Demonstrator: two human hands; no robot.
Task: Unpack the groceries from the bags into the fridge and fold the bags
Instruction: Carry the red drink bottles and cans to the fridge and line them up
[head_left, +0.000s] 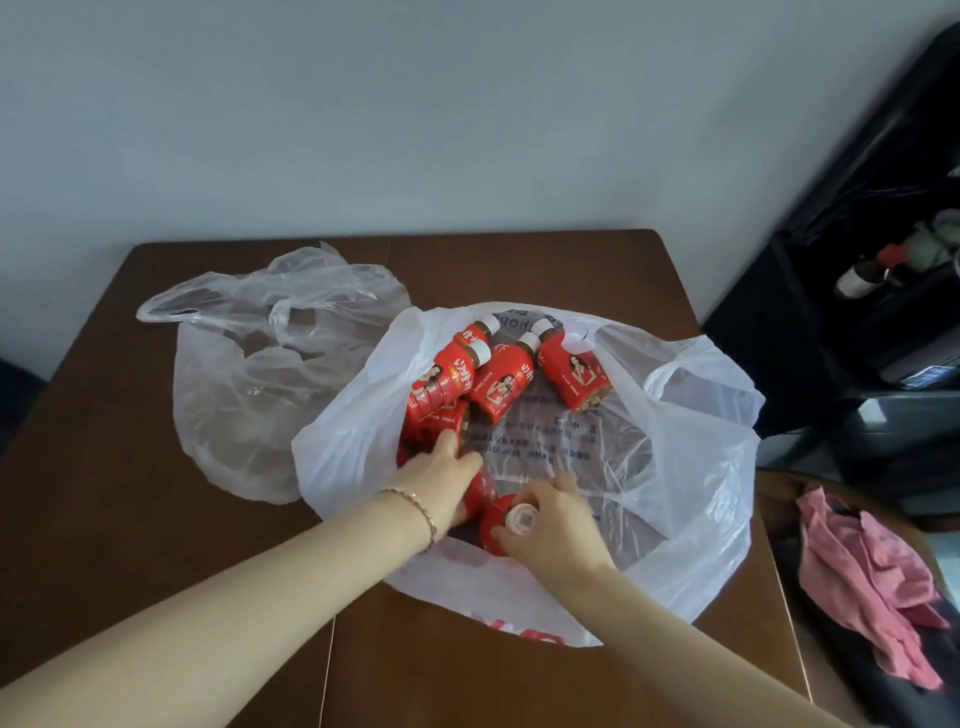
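1. Closest in, two bare forearms stretch forward over the brown desk (104, 493), and the left wrist wears a thin bracelet (418, 512).
2. Off to the right, just beside the desk, a crumpled pink cloth (872, 571) lies on something dark.
3. The right grip (558, 519) is clamped on the near bottle (496, 527). Thumb and fingers curl around its top, and the white cap points straight at the camera.
4. The left grip (441, 475) is palm down over a second bottle (482, 491), its fingertips touching the pile beyond. Whether it is closed around anything, I cannot tell.
5. Both grips are inside the white bag (691, 467), which is spread wide open on the desk. There is faint printing on its base and a flash of red print on the near edge.
6. Deeper in that bag is a cluster of red bottles (501, 384). They lie on their sides, packed together, white caps pointing away.
7. Beyond and to the left, a clear bag (234, 374) slumps on the desk. It is crumpled, with its edge against the white bag.
8. At the far right a dark rack (857, 208) holds a few blurry bottles. A pale wall (363, 104) backs the whole scene.
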